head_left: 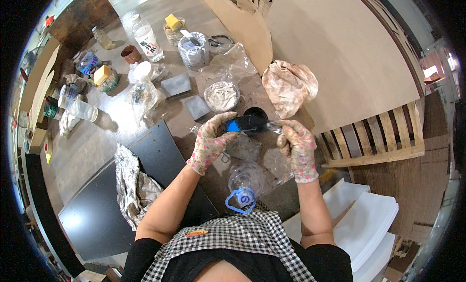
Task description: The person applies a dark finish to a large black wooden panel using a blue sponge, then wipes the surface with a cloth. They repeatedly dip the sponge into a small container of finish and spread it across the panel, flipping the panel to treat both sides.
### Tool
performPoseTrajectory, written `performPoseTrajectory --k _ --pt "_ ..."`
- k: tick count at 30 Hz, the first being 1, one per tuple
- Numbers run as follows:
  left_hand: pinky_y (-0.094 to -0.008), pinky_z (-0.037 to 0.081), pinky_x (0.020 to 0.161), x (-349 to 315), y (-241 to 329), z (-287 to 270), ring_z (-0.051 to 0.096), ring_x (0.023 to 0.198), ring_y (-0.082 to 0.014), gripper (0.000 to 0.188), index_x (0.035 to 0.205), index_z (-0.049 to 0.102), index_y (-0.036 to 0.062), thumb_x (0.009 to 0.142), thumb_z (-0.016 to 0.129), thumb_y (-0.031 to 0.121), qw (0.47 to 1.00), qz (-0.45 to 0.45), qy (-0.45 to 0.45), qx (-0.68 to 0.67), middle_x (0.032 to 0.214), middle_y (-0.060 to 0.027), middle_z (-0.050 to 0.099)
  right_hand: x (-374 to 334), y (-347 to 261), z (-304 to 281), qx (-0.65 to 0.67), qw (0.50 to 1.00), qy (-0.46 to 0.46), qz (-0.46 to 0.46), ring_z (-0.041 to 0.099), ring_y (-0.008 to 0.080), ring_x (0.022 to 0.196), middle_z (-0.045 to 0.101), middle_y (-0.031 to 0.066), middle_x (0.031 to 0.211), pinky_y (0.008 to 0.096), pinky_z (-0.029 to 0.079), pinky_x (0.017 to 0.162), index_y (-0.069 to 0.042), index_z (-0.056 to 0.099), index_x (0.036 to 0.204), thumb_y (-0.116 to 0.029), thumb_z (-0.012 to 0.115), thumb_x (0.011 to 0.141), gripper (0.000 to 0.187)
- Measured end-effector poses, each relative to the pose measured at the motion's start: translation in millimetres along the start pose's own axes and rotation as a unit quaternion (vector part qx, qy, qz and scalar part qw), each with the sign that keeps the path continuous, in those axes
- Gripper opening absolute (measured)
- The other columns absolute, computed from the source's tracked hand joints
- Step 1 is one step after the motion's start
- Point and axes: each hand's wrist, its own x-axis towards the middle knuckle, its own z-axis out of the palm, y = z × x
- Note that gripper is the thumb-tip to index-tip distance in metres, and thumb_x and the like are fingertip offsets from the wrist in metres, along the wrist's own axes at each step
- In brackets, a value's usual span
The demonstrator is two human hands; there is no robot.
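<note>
My left hand (211, 141), in a pink-dotted work glove, is closed on the blue end of a blue-and-black flat object (250, 124). My right hand (299, 148), gloved alike, pinches a shiny, pale piece (274, 127) at the black end. Whether these are one object or two, I cannot tell. Just behind them stands a round black container (256, 112). Left of it sits a round tub (222, 96) with whitish paste or cloth inside. Below the hands a clear plastic jug (246, 177) with a blue handle lies or stands near my apron.
Grey sanding blocks (176, 85), a water bottle (146, 39), a coated bucket (193, 53) and several jars stand farther back. A stained cloth (290, 88) lies beside a large board (340, 58). A crumpled cloth (133, 185) rests on a dark panel (92, 219). White sheets (364, 223) lie right.
</note>
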Motion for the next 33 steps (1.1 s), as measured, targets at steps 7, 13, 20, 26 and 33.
performPoseTrajectory --k 7,13,20,26,33 --pt "-0.0278 0.053 0.091 -3 7 3 0.062 0.104 -0.0105 0.05 0.132 0.059 0.0019 0.085 0.074 -0.003 1.0 -0.003 0.014 0.016 0.118 -0.0034 0.067 -9 -1 4 -0.007 0.998 0.056 -0.02 0.046 0.0029 0.048 0.06 0.0003 0.066 0.0168 0.035 0.043 -0.003 0.066 0.111 -0.014 0.056 0.101 0.018" --pt "-0.0282 0.052 0.093 -4 7 3 0.062 0.106 -0.0111 0.05 0.132 0.06 0.001 0.084 0.076 -0.002 0.999 -0.007 0.031 0.0 0.12 -0.0048 0.067 -9 8 4 -0.014 0.999 0.032 -0.019 0.047 0.003 0.049 0.061 0.001 0.068 0.0168 0.035 0.043 -0.001 0.065 0.113 -0.015 0.055 0.102 0.02" --pt "-0.0273 0.053 0.088 -1 4 3 0.064 0.102 -0.0109 0.05 0.132 0.059 0.0001 0.084 0.073 -0.006 0.998 0.018 0.057 -0.004 0.116 -0.0055 0.068 -9 15 8 -0.01 0.999 0.013 -0.034 0.044 0.0023 0.045 0.062 0.0006 0.068 0.0177 0.032 0.04 -0.002 0.066 0.112 -0.016 0.056 0.102 0.02" --pt "-0.0271 0.053 0.089 -4 8 5 0.064 0.101 -0.0111 0.049 0.131 0.06 0.0001 0.084 0.073 -0.006 0.999 0.023 0.023 0.029 0.116 -0.0054 0.068 -7 16 10 -0.029 0.999 -0.023 -0.024 0.045 0.0028 0.046 0.061 0.0011 0.068 0.0174 0.033 0.041 0.0 0.064 0.114 -0.017 0.056 0.102 0.022" --pt "-0.0276 0.054 0.089 -4 7 5 0.064 0.102 -0.0117 0.048 0.13 0.058 0.0009 0.085 0.072 -0.006 0.997 0.014 0.014 -0.072 0.118 -0.0048 0.067 -6 21 9 0.036 0.996 0.016 -0.08 0.049 0.0015 0.049 0.062 0.0003 0.068 0.0153 0.035 0.042 -0.003 0.065 0.111 -0.015 0.057 0.102 0.018"
